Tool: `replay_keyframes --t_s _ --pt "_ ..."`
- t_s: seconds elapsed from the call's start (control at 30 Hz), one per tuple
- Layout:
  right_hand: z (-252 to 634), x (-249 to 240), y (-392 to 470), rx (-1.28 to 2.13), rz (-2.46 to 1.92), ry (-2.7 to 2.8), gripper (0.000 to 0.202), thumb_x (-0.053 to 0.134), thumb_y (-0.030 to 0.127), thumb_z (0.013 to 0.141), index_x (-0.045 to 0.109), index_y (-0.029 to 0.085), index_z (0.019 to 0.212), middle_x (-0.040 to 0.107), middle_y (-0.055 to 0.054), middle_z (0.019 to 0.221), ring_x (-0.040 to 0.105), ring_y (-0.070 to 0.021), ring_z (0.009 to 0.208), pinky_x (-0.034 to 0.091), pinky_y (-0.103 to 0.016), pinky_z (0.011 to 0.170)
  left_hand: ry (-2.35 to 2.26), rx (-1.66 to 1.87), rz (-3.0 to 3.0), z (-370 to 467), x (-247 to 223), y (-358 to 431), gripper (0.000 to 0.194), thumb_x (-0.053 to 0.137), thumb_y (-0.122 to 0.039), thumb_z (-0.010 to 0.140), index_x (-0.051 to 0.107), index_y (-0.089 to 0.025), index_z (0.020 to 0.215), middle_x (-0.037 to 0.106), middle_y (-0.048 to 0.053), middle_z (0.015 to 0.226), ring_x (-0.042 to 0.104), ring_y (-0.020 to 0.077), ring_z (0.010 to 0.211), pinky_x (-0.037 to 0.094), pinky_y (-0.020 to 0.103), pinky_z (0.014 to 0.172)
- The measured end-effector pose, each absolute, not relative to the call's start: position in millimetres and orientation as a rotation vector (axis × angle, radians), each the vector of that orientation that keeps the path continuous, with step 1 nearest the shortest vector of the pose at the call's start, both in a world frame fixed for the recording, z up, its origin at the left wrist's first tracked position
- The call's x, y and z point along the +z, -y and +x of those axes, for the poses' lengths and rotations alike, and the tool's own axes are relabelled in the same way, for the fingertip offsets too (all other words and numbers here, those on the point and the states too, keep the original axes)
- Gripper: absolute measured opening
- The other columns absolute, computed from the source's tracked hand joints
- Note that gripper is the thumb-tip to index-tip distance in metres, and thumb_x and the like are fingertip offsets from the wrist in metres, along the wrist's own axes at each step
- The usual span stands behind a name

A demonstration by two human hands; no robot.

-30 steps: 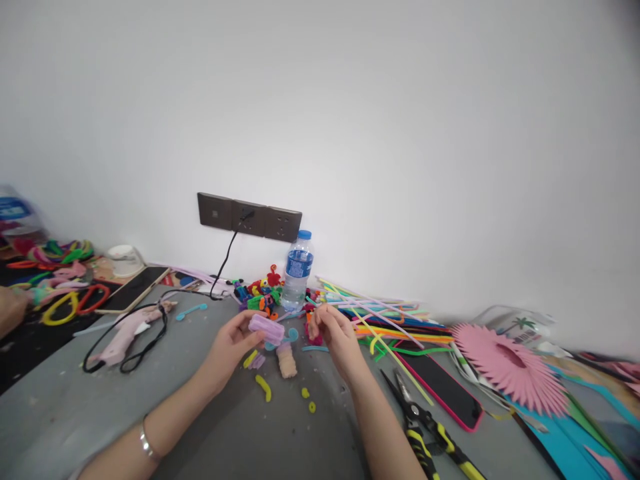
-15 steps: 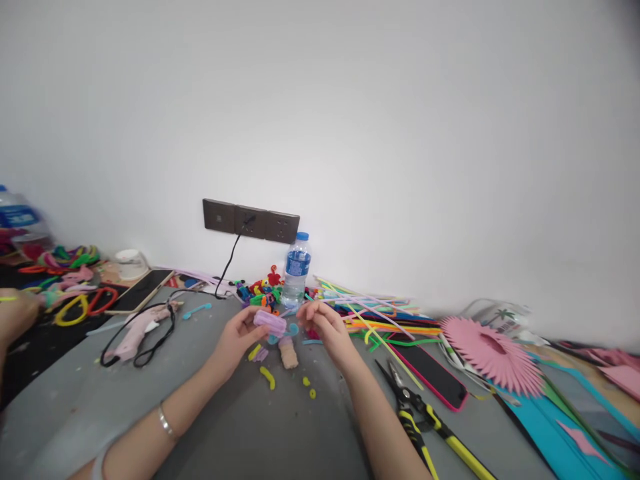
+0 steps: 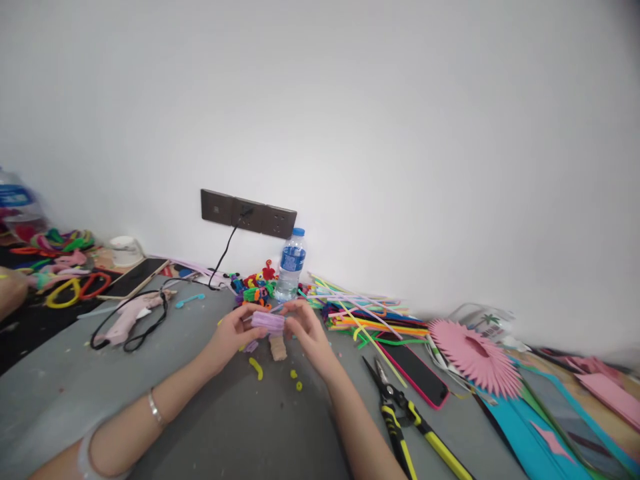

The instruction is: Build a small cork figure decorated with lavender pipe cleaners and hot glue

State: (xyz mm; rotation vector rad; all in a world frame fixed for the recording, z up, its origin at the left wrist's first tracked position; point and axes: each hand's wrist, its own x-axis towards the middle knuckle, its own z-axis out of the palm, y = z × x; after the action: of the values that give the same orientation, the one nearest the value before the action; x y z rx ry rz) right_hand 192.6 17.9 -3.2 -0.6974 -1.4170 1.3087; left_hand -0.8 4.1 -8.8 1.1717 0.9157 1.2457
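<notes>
A lilac fuzzy block (image 3: 269, 323), apparently shaped from pipe cleaners, is held above the table. My left hand (image 3: 234, 339) pinches its left end between thumb and fingers. At the right end, my right hand (image 3: 309, 335) has its thumb and fingers closed on the block. Just below lies a beige fuzzy piece (image 3: 278, 348), with a small lilac piece (image 3: 251, 347) to its left. A curved yellow piece (image 3: 257, 369) and small yellow bits (image 3: 299, 386) lie nearer to me on the grey table (image 3: 240, 427).
A water bottle (image 3: 291, 265) stands by the wall beside colourful pipe-cleaner figures (image 3: 254, 291). Pipe cleaners (image 3: 370, 308), a phone (image 3: 417, 373) and pliers (image 3: 397, 403) lie right. A pink glue gun (image 3: 129, 319) with its cord lies left. A co-worker's hand (image 3: 11, 293) shows at the far left.
My right hand has moved in from the side and now grips the right end of the lilac block. The whole view has shifted slightly; the co-worker's hand is further out of frame.
</notes>
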Motion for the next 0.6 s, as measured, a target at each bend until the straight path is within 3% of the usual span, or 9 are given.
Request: replay_keyframes --t_s 0.17,0.33,0.5,0.6 --pt "183 -16 -10 1.350 -0.648 1.415 0.033 0.077 0.033 0.077 0.064 0.025 0.106 0.066 -0.007 0.112 0.066 -0.0202 0.093 0.054 -0.032 0.079 -0.920 1.208 1.083 3 -11 -2 0.043 0.085 -0.036 0.065 0.070 -0.016 0.099 0.075 0.006 0.090 0.068 0.0184 0.077 0.054 0.027 0.069" --pt "183 -31 -14 1.272 -0.784 1.312 0.027 0.079 0.034 0.074 0.068 0.023 0.096 0.068 -0.004 0.092 0.065 -0.0166 0.073 0.056 -0.030 0.068 -0.953 1.121 0.993 6 -11 -3 0.044 0.087 -0.041 0.062 0.070 -0.014 0.092 0.073 0.005 0.083 0.066 0.0151 0.068 0.052 0.024 0.063" --pt "184 -36 -16 1.216 -0.826 1.274 0.027 0.081 0.037 0.072 0.068 0.022 0.089 0.069 -0.004 0.083 0.066 -0.0190 0.076 0.056 -0.030 0.069 -0.937 1.227 1.045 4 -9 -2 0.049 0.087 -0.035 0.062 0.068 -0.017 0.103 0.073 0.009 0.105 0.069 0.0198 0.086 0.056 0.029 0.074" --pt "184 -34 -15 1.216 -0.782 1.280 0.028 0.082 0.037 0.071 0.068 0.023 0.091 0.069 -0.004 0.087 0.066 -0.0192 0.078 0.056 -0.030 0.069 -0.945 1.253 1.071 3 -6 -1 0.042 0.084 -0.037 0.066 0.069 -0.018 0.100 0.073 0.009 0.104 0.069 0.0204 0.088 0.057 0.030 0.077"
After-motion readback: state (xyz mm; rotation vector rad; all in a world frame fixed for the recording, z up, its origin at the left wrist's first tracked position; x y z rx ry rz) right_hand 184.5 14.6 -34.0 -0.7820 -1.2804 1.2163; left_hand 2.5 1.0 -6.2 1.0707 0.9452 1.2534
